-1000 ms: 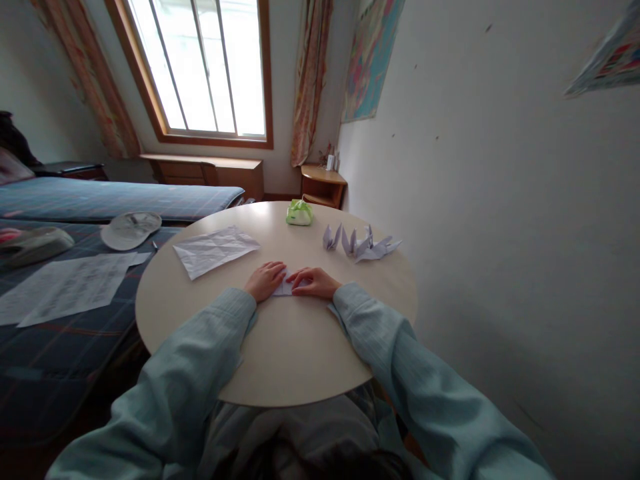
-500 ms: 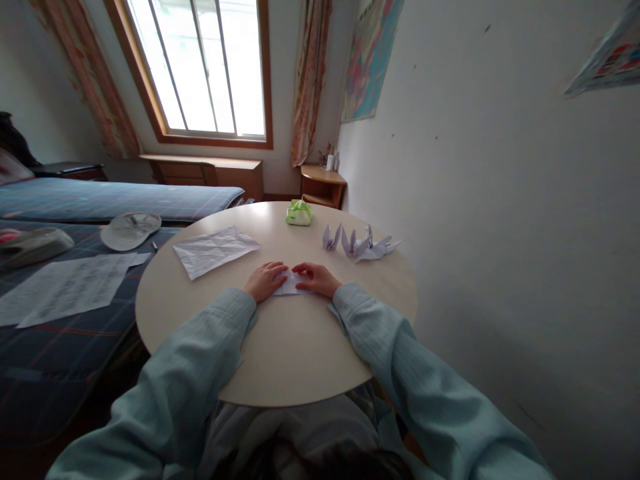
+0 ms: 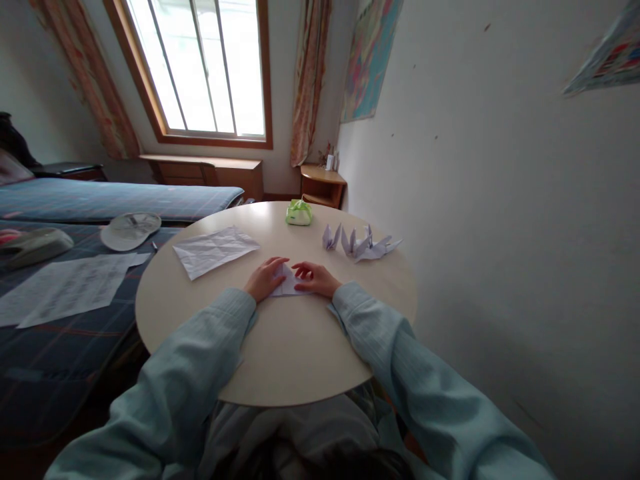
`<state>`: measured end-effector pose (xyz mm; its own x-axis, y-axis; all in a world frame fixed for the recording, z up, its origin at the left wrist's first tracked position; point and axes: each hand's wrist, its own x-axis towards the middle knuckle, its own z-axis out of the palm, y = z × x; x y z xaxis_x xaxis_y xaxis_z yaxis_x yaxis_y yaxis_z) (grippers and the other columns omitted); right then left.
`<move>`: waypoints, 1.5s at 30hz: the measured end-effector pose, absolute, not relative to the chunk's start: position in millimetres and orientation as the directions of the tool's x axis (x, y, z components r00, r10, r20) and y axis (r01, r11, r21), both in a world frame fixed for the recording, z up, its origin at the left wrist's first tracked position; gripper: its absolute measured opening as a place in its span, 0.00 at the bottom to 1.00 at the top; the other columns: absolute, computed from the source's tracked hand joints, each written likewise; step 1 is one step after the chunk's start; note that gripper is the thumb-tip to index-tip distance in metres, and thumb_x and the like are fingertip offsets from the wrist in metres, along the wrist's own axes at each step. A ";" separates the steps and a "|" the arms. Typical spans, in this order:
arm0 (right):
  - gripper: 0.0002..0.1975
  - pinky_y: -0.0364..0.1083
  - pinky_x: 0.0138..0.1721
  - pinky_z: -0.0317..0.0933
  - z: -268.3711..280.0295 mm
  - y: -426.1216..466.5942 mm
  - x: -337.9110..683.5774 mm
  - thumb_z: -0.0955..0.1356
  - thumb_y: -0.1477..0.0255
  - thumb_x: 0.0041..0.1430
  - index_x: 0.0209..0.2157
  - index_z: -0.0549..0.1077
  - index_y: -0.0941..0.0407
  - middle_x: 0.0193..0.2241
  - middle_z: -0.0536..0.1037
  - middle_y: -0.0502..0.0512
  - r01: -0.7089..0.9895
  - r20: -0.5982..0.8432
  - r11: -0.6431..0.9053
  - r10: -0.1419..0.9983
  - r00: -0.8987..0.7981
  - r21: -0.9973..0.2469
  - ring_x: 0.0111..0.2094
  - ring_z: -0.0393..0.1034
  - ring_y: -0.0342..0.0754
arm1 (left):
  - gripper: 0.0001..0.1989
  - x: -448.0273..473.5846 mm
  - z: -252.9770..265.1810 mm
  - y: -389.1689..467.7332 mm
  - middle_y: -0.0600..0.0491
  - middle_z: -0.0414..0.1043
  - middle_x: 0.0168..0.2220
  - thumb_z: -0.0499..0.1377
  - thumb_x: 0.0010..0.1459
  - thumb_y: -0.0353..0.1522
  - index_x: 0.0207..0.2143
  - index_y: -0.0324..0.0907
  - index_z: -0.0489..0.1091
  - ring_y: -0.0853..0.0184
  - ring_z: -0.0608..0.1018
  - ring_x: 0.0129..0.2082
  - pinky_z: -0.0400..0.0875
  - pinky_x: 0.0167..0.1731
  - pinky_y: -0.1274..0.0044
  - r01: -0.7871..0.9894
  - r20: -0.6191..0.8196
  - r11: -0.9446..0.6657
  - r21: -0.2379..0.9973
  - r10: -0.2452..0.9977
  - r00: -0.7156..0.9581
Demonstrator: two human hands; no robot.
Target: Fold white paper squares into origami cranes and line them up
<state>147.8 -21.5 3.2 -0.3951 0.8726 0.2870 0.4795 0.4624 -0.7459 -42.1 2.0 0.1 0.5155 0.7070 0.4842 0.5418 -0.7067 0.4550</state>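
A small folded sheet of white paper (image 3: 289, 285) lies on the round table (image 3: 290, 360), its peak pointing away from me. My left hand (image 3: 265, 279) grips its left side, the thumb on top and the fingers curled along the far edge. At the right side my right hand (image 3: 317, 279) holds the paper with its thumb, the fingers bent above it. Parts of the paper are hidden under both hands. Beyond my right hand stand several folded paper cranes (image 3: 356, 245). To the left of my left hand rests a larger creased sheet (image 3: 216, 250).
A green tissue pack (image 3: 299, 213) sits near the table's far edge. Left of the table, a bed (image 3: 75, 347) bears printed sheets (image 3: 70, 283) and a pale cap (image 3: 131, 230). The white wall (image 3: 500, 233) rises close on the right.
The folded paper's far part now shows as a raised peak between my hands. My left fingers have shifted slightly away from me; the right fingers have lifted a little.
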 end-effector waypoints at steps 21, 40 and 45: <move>0.22 0.40 0.29 0.57 7.7 -24.1 146.4 0.69 0.70 0.40 0.41 0.67 0.60 0.23 0.68 0.48 0.567 0.300 0.436 0.898 -0.322 -0.699 0.24 0.60 0.38 | 0.18 -38.3 14.2 -7.9 0.53 0.67 0.38 0.52 0.46 0.26 0.43 0.42 0.63 0.74 0.66 0.25 0.66 0.30 0.80 0.550 0.632 -0.635 0.543 0.740 0.230; 0.14 0.42 0.32 0.59 8.3 -19.1 150.7 0.67 0.74 0.42 0.35 0.69 0.57 0.25 0.70 0.50 0.589 0.518 0.399 0.855 0.039 -0.703 0.26 0.63 0.41 | 0.19 -37.7 3.1 -0.8 0.58 0.64 0.22 0.53 0.48 0.34 0.44 0.39 0.62 0.76 0.63 0.18 0.59 0.21 0.83 0.574 0.555 -0.558 0.599 0.806 0.205; 0.14 0.42 0.32 0.59 9.2 -20.2 149.8 0.67 0.74 0.42 0.35 0.68 0.56 0.24 0.69 0.50 0.596 0.513 0.392 0.857 0.040 -0.701 0.26 0.64 0.42 | 0.20 -37.5 -3.0 0.6 0.59 0.63 0.19 0.51 0.50 0.36 0.45 0.38 0.61 0.75 0.63 0.17 0.57 0.19 0.83 0.552 0.505 -0.547 0.629 0.827 0.245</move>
